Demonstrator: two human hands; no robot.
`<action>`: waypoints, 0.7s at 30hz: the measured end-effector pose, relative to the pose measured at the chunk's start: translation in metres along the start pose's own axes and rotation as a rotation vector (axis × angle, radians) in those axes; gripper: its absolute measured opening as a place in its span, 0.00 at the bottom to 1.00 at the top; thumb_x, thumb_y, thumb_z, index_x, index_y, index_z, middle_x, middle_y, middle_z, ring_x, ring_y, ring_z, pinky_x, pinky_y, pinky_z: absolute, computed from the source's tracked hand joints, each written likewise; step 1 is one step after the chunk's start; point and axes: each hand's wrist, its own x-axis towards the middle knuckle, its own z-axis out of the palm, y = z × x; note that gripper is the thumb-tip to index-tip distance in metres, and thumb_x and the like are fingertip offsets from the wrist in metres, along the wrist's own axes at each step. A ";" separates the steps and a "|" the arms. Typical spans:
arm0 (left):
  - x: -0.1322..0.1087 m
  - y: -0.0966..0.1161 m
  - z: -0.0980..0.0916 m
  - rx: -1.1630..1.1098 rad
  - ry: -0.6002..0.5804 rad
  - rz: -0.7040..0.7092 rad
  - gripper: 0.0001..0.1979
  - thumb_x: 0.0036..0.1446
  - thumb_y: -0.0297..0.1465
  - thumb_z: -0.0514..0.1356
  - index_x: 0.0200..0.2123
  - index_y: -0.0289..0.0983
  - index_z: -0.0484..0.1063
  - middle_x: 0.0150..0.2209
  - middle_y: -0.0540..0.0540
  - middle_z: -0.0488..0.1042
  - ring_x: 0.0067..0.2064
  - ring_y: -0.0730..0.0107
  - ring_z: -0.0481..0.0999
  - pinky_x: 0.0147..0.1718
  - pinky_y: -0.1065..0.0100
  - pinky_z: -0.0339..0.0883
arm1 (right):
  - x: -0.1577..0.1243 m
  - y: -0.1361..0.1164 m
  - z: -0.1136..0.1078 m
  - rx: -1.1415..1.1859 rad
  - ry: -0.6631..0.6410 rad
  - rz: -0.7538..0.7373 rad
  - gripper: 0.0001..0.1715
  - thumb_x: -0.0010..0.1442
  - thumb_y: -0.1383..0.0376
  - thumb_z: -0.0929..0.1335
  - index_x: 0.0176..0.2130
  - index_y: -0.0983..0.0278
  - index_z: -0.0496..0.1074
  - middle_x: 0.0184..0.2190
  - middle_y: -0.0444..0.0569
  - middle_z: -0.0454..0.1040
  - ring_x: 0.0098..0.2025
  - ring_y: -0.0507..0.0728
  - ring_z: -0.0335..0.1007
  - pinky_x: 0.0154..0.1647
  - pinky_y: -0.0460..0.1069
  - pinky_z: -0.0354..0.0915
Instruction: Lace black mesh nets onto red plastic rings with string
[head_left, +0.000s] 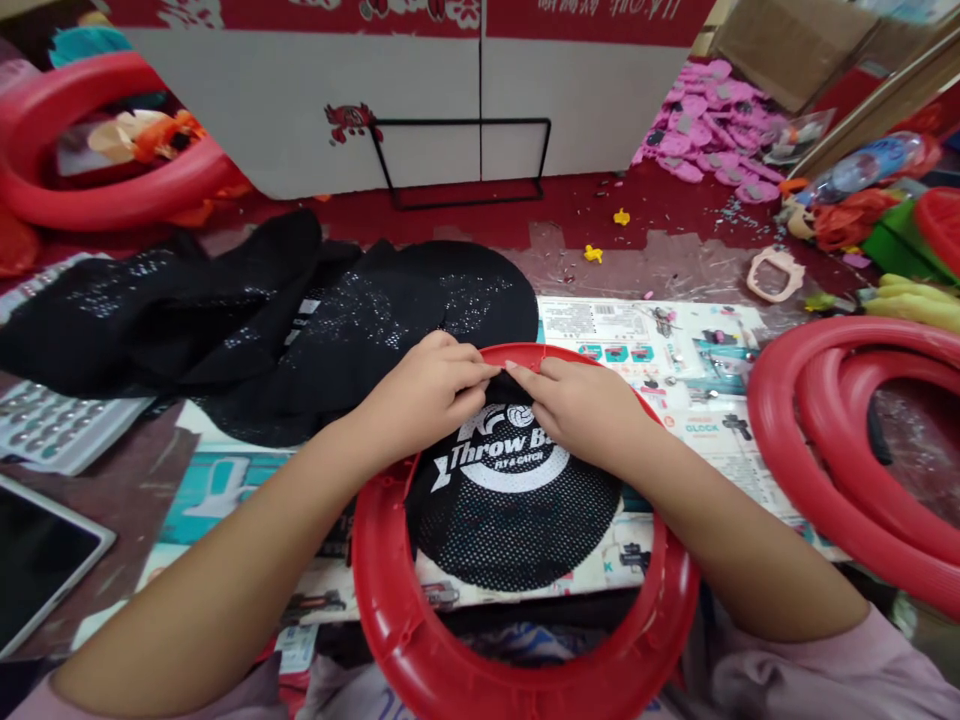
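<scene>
In front of me lies a red plastic ring [386, 590], its ribbed inner side facing up. A round black mesh disc [517, 545] with white "Throw B..." lettering hangs inside the ring's opening. At the far rim, my left hand [442, 385] pinches the mesh edge against the ring. Beside it, almost touching, my right hand [581, 400] presses the same edge with closed fingers. The lower part of the mesh is loose from the ring. Behind my left hand is a pile of black mesh discs [450, 290].
Red rings [787, 440] are stacked at right, and another red ring [22, 150] is at far left. Printed cardboard [720, 440] lies underneath. A black wire stand [461, 122] stands before a white and red box [585, 100]. Pink pieces [712, 120] are heaped at back right.
</scene>
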 end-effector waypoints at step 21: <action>-0.003 0.009 -0.017 -0.201 0.065 -0.062 0.12 0.59 0.29 0.52 0.42 0.33 0.72 0.45 0.41 0.73 0.50 0.62 0.71 0.52 0.60 0.65 | -0.003 0.016 -0.005 0.418 0.144 0.013 0.20 0.59 0.71 0.63 0.48 0.64 0.76 0.40 0.52 0.77 0.39 0.56 0.72 0.40 0.50 0.66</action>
